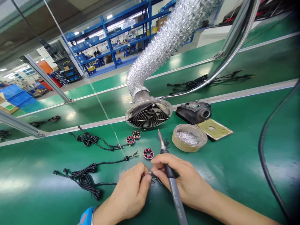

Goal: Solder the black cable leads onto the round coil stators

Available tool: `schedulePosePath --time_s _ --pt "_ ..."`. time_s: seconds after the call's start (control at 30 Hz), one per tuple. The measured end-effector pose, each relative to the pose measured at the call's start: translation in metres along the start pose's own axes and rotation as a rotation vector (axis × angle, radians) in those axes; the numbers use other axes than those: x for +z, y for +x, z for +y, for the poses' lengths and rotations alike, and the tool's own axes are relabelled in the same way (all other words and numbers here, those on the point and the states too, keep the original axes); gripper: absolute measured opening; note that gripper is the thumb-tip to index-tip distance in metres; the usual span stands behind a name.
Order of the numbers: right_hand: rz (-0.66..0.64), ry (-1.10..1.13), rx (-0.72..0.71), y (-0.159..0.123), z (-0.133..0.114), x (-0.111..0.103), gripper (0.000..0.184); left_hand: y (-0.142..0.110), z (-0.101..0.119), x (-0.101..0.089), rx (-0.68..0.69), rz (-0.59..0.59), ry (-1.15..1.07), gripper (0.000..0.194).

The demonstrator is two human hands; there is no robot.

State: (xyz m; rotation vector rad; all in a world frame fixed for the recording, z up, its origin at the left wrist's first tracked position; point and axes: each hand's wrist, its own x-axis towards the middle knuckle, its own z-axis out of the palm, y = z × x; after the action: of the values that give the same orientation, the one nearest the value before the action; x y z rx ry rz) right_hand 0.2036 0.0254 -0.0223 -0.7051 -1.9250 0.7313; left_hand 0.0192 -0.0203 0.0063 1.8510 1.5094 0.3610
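Soldering iron (169, 170) gripped pen-style in right hand (180, 179), tip up toward fume fan (148, 116), left hand (130, 193) fingers pinched shut on small dark wires at green counter (234, 168), coil stator (148, 153) just beyond, black cables (85, 178) to left, solder tin (189, 137) behind.

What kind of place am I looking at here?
Most likely an electronics assembly line in a factory: a soldering iron in the right hand, a fume extraction duct over the green workbench, and blue storage racks behind.
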Motion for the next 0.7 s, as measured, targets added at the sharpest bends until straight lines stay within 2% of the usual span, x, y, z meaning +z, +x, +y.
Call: schedulePosePath --time_s 0.23,0.37,0.5,0.6,0.7 --pt "-0.014 0.057 -0.001 -0.002 0.004 0.0 0.024 0.002 0.001 -0.004 -0.015 0.042 -0.109 0.016" --pt "0.025 0.005 -0.06 -0.003 0.004 0.002 0.024 0.009 -0.01 0.001 -0.093 -0.067 -0.441 0.021" --pt "0.085 -0.025 -0.11 -0.007 0.005 0.009 0.019 0.017 -0.015 0.006 -0.172 -0.187 -0.764 0.036" --pt "0.111 -0.033 -0.084 -0.008 0.009 0.012 0.018 0.021 -0.012 0.007 -0.212 -0.135 -0.824 0.038" --pt "0.1 -0.046 -0.041 -0.007 0.01 0.006 0.017 0.027 -0.009 0.008 -0.214 -0.041 -0.771 0.029"
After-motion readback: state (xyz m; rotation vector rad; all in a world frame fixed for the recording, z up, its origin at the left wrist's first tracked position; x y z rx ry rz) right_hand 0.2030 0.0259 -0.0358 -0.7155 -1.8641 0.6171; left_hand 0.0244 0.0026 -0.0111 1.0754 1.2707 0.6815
